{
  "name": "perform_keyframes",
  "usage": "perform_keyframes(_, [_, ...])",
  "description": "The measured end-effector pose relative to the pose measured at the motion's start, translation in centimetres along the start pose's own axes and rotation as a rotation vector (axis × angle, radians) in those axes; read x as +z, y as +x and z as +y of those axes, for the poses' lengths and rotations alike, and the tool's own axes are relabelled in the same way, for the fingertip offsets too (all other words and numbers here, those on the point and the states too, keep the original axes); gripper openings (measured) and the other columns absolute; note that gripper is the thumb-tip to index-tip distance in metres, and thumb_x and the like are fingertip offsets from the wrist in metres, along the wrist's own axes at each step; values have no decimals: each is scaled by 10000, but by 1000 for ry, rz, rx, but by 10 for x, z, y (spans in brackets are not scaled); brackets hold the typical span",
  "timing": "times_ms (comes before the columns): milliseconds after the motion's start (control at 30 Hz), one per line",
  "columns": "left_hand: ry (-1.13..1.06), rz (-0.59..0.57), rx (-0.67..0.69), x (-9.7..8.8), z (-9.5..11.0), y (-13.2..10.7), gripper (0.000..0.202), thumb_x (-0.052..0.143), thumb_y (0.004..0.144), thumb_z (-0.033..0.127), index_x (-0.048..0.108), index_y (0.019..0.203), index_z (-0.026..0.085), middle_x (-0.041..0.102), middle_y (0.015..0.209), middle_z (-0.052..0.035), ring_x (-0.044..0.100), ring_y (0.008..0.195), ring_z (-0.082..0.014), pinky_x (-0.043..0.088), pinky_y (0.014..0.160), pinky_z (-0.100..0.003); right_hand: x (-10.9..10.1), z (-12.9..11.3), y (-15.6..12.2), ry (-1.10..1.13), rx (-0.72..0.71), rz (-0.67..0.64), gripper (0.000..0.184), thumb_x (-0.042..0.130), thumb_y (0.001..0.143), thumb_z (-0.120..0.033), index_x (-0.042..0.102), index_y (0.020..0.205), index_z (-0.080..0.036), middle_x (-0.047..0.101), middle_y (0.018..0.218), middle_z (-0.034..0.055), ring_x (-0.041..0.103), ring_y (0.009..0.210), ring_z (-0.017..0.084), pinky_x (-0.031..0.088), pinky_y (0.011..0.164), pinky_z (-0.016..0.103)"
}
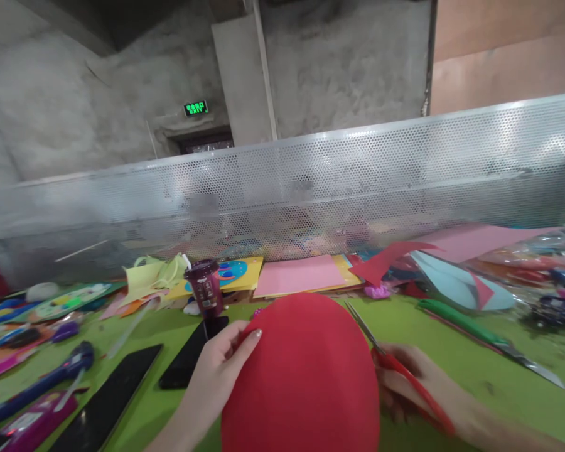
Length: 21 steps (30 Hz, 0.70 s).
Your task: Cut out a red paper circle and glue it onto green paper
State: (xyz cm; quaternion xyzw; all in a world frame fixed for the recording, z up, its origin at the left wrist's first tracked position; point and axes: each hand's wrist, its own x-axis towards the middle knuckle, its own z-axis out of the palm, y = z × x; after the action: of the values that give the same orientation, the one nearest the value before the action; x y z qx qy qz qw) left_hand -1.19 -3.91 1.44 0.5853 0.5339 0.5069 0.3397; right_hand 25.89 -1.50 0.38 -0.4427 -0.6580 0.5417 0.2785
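A large rounded sheet of red paper [306, 370] stands tilted up in front of me over the green table. Its upper left edge is pinched between the thumb and fingers of my left hand [228, 361]. On the other side, my right hand [412, 380] grips red-handled scissors [417, 383]. The metal blades point up and to the left, beside the sheet's right edge; whether they touch it I cannot tell. My right fingers are partly hidden behind the handles and the paper. The sheet's lower edge runs out of view.
Left lie two black phones [115, 395] [188, 358], a purple drink cup [204, 289], and blue [42, 386] and magenta [42, 424] glue guns. A green-handled pair of scissors [489, 339] lies right. Pink paper [299, 276] and scraps lie before a perforated metal screen [311, 182].
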Motion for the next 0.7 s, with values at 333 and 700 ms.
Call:
perform_keyframes(333, [-34,-18,-42,0,-1,0,241,495,735,422,556,793,195,592,739,-4,557,744,-188,431,634,-252,0,5,2,-54,-65,-34,234,473,720,-376,388,624,-180,499,510,-35,502,446,86,353,413,178])
perform_keyframes(700, [-9,-11,-31,-1,-1,1,245,487,740,424,546,767,187,578,709,-1,552,730,-184,422,612,-246,0,11,4,-94,-61,-28,223,447,756,-369,398,660,-172,497,506,-37,504,442,88,357,414,181])
